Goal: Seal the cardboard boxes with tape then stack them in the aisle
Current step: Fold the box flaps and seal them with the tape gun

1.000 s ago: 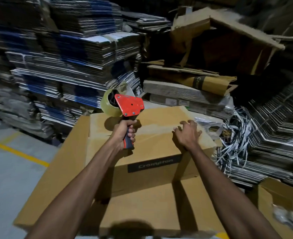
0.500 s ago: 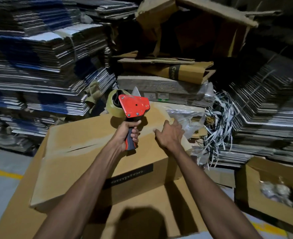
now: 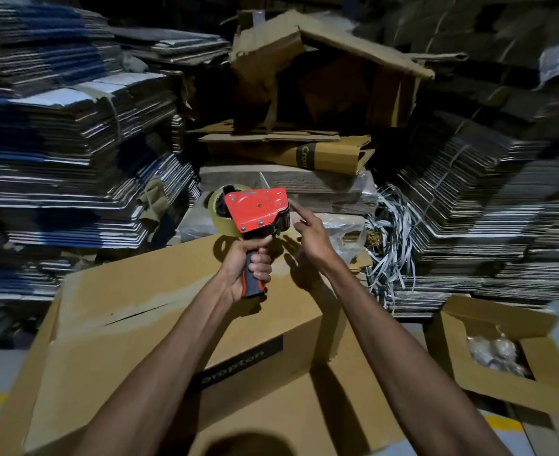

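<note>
At centre frame, the left hand (image 3: 250, 268) grips the dark handle of a red metal tape dispenser (image 3: 255, 210) loaded with a roll of clear tape, holding it upright above the large brown cardboard box (image 3: 159, 311), apparently so its front edge faces the other hand. The right hand (image 3: 311, 235), fingers extended and holding nothing, reaches to that edge, probably to find the loose tape end. The box fills the lower centre, its top seam not visibly taped; an open smaller carton (image 3: 501, 360) sits lower right.
</note>
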`<action>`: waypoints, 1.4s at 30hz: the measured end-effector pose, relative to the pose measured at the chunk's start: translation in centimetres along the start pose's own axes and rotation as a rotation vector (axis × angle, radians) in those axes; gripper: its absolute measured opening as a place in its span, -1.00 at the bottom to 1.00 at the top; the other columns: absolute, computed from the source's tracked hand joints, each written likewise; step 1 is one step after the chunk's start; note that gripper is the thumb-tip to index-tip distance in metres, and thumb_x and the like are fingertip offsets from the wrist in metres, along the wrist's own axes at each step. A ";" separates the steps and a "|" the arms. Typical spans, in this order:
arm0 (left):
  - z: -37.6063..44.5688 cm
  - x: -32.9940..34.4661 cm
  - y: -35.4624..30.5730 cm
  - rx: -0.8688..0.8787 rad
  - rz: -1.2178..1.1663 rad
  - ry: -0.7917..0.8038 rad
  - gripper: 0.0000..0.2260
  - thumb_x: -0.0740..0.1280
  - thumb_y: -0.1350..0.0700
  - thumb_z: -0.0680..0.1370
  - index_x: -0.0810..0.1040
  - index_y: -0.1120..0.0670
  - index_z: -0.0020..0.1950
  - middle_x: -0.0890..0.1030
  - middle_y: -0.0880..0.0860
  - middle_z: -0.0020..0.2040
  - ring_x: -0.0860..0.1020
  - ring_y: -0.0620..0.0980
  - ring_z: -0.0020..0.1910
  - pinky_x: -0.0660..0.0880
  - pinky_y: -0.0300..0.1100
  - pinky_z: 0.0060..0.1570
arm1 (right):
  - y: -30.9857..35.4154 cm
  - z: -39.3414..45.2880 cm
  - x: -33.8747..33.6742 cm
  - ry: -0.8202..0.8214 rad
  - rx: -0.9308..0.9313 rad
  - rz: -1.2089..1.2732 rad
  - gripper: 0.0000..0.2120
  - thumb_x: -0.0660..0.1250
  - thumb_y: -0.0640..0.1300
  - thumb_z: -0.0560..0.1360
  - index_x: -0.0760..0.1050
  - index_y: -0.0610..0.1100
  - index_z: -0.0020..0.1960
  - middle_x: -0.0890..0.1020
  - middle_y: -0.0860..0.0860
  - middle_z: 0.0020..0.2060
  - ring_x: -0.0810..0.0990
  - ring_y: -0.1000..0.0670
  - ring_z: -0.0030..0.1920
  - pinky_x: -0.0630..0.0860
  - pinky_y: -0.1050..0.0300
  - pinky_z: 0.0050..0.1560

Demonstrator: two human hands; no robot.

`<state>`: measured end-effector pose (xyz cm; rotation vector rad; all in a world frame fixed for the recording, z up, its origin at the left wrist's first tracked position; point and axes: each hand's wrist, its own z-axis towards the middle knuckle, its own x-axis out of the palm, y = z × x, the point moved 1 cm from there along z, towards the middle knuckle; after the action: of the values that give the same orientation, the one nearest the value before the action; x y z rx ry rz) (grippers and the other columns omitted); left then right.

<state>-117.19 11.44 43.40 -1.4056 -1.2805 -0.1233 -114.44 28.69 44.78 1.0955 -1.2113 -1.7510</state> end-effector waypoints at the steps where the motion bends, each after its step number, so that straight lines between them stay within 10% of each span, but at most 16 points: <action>1: 0.0 0.2 -0.1 -0.011 -0.005 0.017 -0.71 0.38 0.09 0.53 0.36 0.03 -0.34 0.32 -0.10 -0.54 0.27 -0.16 -0.64 0.22 -0.31 -0.63 | 0.4 0.1 0.1 -0.016 -0.002 0.058 -0.49 0.12 -0.35 0.68 0.50 0.12 0.45 0.46 0.01 0.52 0.36 0.05 0.50 0.37 0.05 0.43; 8: -1.4 0.1 -1.1 -0.005 0.095 0.016 -0.69 0.36 0.09 0.57 0.37 0.02 -0.35 0.30 -0.10 -0.52 0.25 -0.16 -0.63 0.21 -0.30 -0.61 | -0.7 -1.1 -1.2 -0.251 -0.001 0.241 -0.86 0.43 -0.37 0.55 0.68 -0.18 0.01 0.74 -0.06 -0.02 0.68 0.01 0.05 0.59 0.09 0.10; 13: -1.9 -0.3 -1.7 -0.021 0.091 -0.004 -0.68 0.37 0.08 0.56 0.38 0.02 -0.38 0.30 -0.11 -0.53 0.25 -0.17 -0.63 0.18 -0.30 -0.59 | -1.0 -3.2 -1.5 -0.215 -0.014 0.287 -0.79 0.46 -0.44 0.49 0.67 -0.19 0.03 0.73 -0.09 0.02 0.71 0.01 0.05 0.65 0.20 -0.12; 18: -1.7 0.1 -2.7 -0.013 0.212 -0.100 -0.69 0.44 0.10 0.50 0.35 0.03 -0.32 0.28 -0.09 -0.51 0.23 -0.15 -0.63 0.20 -0.31 -0.61 | -4.8 -4.9 -1.4 -0.318 0.231 0.557 -0.67 0.52 -0.33 0.42 0.68 -0.10 0.15 0.72 -0.14 0.12 0.68 -0.23 0.01 0.66 -0.27 0.00; 21: -1.6 1.0 -3.3 -0.001 0.329 -0.164 -0.69 0.38 0.12 0.59 0.33 0.03 -0.28 0.27 -0.09 -0.51 0.21 -0.15 -0.64 0.18 -0.33 -0.61 | -4.7 -6.0 -1.5 -0.438 0.360 0.749 -0.91 0.32 -0.28 0.63 0.57 -0.22 0.11 0.66 -0.24 0.01 0.66 -0.14 -0.13 0.65 -0.01 -0.14; 29: -0.9 2.8 -4.4 0.129 0.726 -0.233 -0.80 0.45 0.12 0.58 0.44 0.07 -0.12 0.30 -0.04 -0.44 0.22 -0.09 -0.55 0.17 -0.23 -0.53 | -1.6 -5.5 0.3 -0.020 0.706 0.867 -0.34 0.12 0.24 0.70 0.67 -0.34 0.09 0.73 -0.26 0.04 0.74 -0.16 -0.17 0.65 0.11 -0.29; 32: -0.4 3.4 -4.4 0.141 0.807 -0.235 -0.84 0.47 0.15 0.56 0.48 0.10 -0.02 0.29 0.00 -0.43 0.21 -0.06 -0.54 0.13 -0.22 -0.51 | -0.9 -3.4 0.0 -0.086 0.771 0.933 -0.43 0.22 0.18 0.68 0.64 -0.32 -0.09 0.72 -0.20 -0.22 0.69 -0.08 -0.37 0.55 0.21 -0.43; 36: 0.1 3.6 -4.5 0.172 0.910 -0.235 -0.87 0.47 0.21 0.55 0.52 0.13 -0.04 0.28 0.03 -0.42 0.20 -0.03 -0.52 0.13 -0.19 -0.48 | -0.9 -0.5 -2.0 -0.252 0.704 0.653 -0.78 0.15 -0.31 0.64 0.51 -0.25 -0.11 0.54 -0.11 -0.45 0.46 0.03 -0.55 0.34 0.25 -0.60; 42: 0.0 2.8 -5.1 0.244 1.125 -0.266 -0.80 0.51 0.19 0.49 0.53 0.12 -0.24 0.36 0.09 -0.43 0.25 -0.01 -0.53 0.18 -0.19 -0.48 | -0.2 1.9 -5.5 -0.225 0.414 -0.001 -0.75 0.27 -0.40 0.51 0.60 -0.30 -0.32 0.58 -0.14 -0.49 0.44 0.01 -0.58 0.34 0.21 -0.55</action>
<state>-119.79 11.78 48.64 -1.7576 -0.5174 0.9670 -114.18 34.29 46.26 1.1468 -1.7699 -1.7006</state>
